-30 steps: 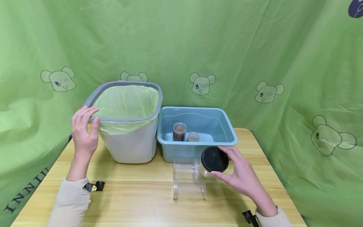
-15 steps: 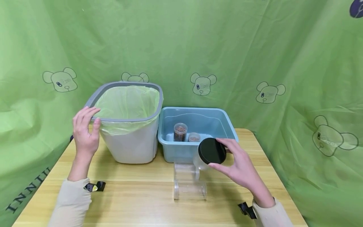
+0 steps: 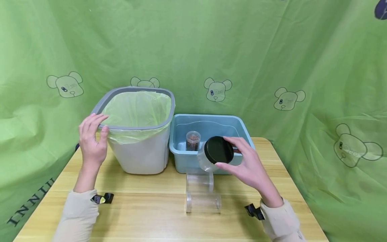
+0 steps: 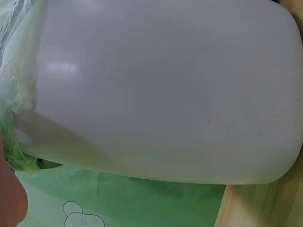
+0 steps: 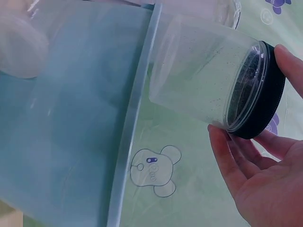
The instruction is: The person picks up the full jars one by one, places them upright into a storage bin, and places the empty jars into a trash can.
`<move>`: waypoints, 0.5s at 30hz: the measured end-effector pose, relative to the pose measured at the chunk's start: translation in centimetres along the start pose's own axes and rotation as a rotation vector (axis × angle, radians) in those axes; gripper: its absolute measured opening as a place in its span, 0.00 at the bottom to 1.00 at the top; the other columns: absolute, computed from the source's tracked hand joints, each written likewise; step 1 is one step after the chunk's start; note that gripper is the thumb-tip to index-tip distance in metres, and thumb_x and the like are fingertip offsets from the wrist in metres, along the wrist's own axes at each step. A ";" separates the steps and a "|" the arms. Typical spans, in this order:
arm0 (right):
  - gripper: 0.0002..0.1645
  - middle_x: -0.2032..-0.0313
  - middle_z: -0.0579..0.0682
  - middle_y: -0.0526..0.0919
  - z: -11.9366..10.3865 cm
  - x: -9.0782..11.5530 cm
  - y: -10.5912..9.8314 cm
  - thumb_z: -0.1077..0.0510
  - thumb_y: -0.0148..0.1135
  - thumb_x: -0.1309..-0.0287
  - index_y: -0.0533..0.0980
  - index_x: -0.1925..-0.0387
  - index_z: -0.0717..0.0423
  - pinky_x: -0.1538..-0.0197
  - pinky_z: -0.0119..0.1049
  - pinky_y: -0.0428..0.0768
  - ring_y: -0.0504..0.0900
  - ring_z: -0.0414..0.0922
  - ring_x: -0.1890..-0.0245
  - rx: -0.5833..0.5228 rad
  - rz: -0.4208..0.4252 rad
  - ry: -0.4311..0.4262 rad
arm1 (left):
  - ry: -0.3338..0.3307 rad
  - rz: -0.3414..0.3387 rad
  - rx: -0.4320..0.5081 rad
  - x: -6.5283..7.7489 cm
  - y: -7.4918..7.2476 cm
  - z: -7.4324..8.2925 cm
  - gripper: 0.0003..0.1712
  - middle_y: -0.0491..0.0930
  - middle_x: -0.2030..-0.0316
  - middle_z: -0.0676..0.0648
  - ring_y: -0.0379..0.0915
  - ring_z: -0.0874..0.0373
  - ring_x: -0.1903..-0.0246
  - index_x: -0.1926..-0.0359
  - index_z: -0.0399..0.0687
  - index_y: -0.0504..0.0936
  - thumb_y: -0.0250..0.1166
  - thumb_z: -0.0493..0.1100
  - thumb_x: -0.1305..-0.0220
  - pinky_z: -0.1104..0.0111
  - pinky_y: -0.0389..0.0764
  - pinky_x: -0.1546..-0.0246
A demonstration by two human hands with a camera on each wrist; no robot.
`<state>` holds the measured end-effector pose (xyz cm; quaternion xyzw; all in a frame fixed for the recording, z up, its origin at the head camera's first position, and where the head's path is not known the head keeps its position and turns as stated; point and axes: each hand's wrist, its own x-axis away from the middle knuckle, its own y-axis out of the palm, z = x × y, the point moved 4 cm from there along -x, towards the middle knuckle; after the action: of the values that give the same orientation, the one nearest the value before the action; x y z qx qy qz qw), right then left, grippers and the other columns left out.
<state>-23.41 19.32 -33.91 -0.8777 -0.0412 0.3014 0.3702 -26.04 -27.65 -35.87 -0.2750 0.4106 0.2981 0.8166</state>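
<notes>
My left hand (image 3: 93, 144) holds the grey rim of the white trash bin (image 3: 137, 158), fingers over the edge and thumb outside. In the left wrist view the bin's wall fills most of the picture. A clear jar with a black lid (image 3: 219, 150) is in my right hand (image 3: 246, 164), pinched round the lid between thumb and fingers. It tilts in the air before the blue basin's front rim (image 3: 181, 152). The right wrist view shows the jar (image 5: 199, 71) with no visible contents, beside the basin's edge. Inside the basin stands a clear jar of reddish-brown bits (image 3: 192, 141).
Two clear jars lie on their sides on the wooden table (image 3: 145, 208): one (image 3: 198, 183) by the basin, the other (image 3: 204, 202) nearer me. A pale green bag (image 3: 136, 107) lines the bin. Green printed cloth (image 3: 187, 50) hangs behind the table.
My right hand has lifted the black-lidded jar from beside the lying jars, up and leftward to the basin's front rim. It now hides the smaller jar in the basin. My left hand stays put.
</notes>
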 end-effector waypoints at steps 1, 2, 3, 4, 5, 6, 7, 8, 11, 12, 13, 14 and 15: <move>0.49 0.39 0.48 0.79 -0.2 -0.2 0.0 0.50 0.85 0.55 0.74 0.31 0.51 0.43 0.33 0.81 0.79 0.45 0.41 -0.001 0.000 -0.002 | 0.002 0.000 0.000 0.0 0.0 0.0 0.30 0.80 0.38 0.38 0.65 0.44 0.30 0.42 0.43 0.84 0.56 0.62 0.26 0.51 0.57 0.26; 0.49 0.39 0.48 0.79 -0.3 -0.4 0.1 0.50 0.85 0.55 0.74 0.31 0.51 0.43 0.31 0.81 0.79 0.45 0.42 -0.006 0.001 -0.005 | 0.003 0.000 0.000 0.0 0.0 0.0 0.31 0.80 0.38 0.37 0.65 0.44 0.30 0.42 0.43 0.84 0.56 0.63 0.26 0.52 0.57 0.26; 0.49 0.39 0.49 0.79 -0.5 -0.7 0.1 0.51 0.85 0.55 0.74 0.31 0.51 0.43 0.30 0.80 0.79 0.45 0.42 -0.012 0.001 -0.008 | 0.005 0.001 0.000 -0.1 0.0 0.0 0.31 0.80 0.38 0.37 0.65 0.43 0.30 0.42 0.43 0.84 0.56 0.63 0.26 0.52 0.57 0.26; 0.49 0.39 0.49 0.79 -0.7 -0.9 0.1 0.51 0.86 0.55 0.74 0.31 0.51 0.43 0.29 0.80 0.79 0.46 0.42 -0.020 0.002 -0.011 | 0.006 0.001 0.000 -0.1 0.0 0.0 0.31 0.80 0.39 0.37 0.65 0.43 0.30 0.42 0.43 0.84 0.56 0.63 0.26 0.52 0.57 0.26; 0.49 0.39 0.49 0.79 -0.9 -1.2 0.0 0.51 0.86 0.55 0.74 0.31 0.51 0.43 0.26 0.79 0.79 0.46 0.42 -0.027 0.004 -0.013 | 0.008 0.001 -0.001 -0.1 0.0 0.0 0.31 0.80 0.39 0.37 0.65 0.43 0.30 0.42 0.42 0.83 0.56 0.63 0.26 0.52 0.57 0.26; 0.49 0.39 0.49 0.79 -1.1 -1.6 0.0 0.52 0.86 0.56 0.74 0.31 0.51 0.43 0.26 0.78 0.79 0.46 0.42 -0.036 0.007 -0.018 | 0.008 0.001 -0.002 -0.1 0.0 0.0 0.31 0.80 0.39 0.37 0.65 0.43 0.30 0.42 0.42 0.83 0.56 0.63 0.26 0.52 0.57 0.26; 0.49 0.39 0.50 0.79 -1.3 -1.9 0.0 0.53 0.86 0.56 0.74 0.31 0.51 0.42 0.25 0.78 0.79 0.46 0.42 -0.047 0.009 -0.023 | 0.008 0.001 -0.003 -0.1 0.0 0.0 0.31 0.80 0.39 0.37 0.65 0.44 0.30 0.42 0.42 0.83 0.56 0.63 0.26 0.52 0.57 0.26; 0.48 0.39 0.50 0.79 -1.5 -2.3 -0.1 0.53 0.86 0.56 0.74 0.31 0.52 0.42 0.25 0.78 0.79 0.47 0.41 -0.061 0.012 -0.029 | 0.008 0.000 -0.003 -0.1 0.0 0.0 0.31 0.80 0.38 0.37 0.65 0.44 0.30 0.42 0.43 0.83 0.55 0.63 0.26 0.52 0.57 0.26; 0.47 0.40 0.50 0.79 -2.2 -3.4 -0.3 0.54 0.86 0.56 0.75 0.32 0.52 0.42 0.25 0.78 0.78 0.46 0.41 -0.092 0.020 -0.037 | 0.008 0.001 -0.005 -0.1 0.0 0.0 0.31 0.80 0.38 0.37 0.65 0.44 0.30 0.41 0.43 0.83 0.55 0.63 0.25 0.51 0.57 0.26; 0.47 0.40 0.50 0.79 -2.4 -3.8 -0.4 0.54 0.86 0.55 0.75 0.32 0.51 0.42 0.25 0.78 0.78 0.45 0.41 -0.099 0.020 -0.038 | 0.009 0.002 -0.005 0.0 0.0 0.0 0.31 0.80 0.38 0.37 0.65 0.43 0.30 0.41 0.43 0.83 0.55 0.63 0.25 0.51 0.57 0.26; 0.47 0.40 0.50 0.79 -2.7 -4.1 -0.4 0.54 0.85 0.55 0.75 0.32 0.51 0.42 0.25 0.78 0.78 0.45 0.41 -0.106 0.019 -0.038 | 0.010 0.002 -0.005 0.0 0.0 0.0 0.32 0.80 0.38 0.37 0.65 0.43 0.30 0.41 0.43 0.83 0.55 0.63 0.25 0.51 0.57 0.26; 0.46 0.40 0.49 0.79 -2.9 -4.5 -0.4 0.54 0.85 0.54 0.75 0.32 0.51 0.42 0.26 0.78 0.77 0.45 0.41 -0.113 0.018 -0.037 | 0.011 0.004 -0.004 0.0 0.0 0.0 0.32 0.80 0.38 0.37 0.65 0.43 0.30 0.41 0.42 0.83 0.55 0.63 0.25 0.51 0.57 0.26; 0.46 0.40 0.50 0.79 -3.1 -4.9 -0.5 0.54 0.85 0.54 0.75 0.32 0.51 0.42 0.26 0.78 0.77 0.45 0.41 -0.119 0.016 -0.038 | 0.013 0.005 -0.003 0.0 0.0 0.0 0.32 0.80 0.38 0.37 0.65 0.43 0.30 0.41 0.42 0.83 0.55 0.63 0.25 0.51 0.57 0.26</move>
<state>-25.56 16.28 -29.47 -0.8926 -0.0590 0.3179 0.3142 -26.10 -27.65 -35.84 -0.2772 0.4160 0.2991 0.8128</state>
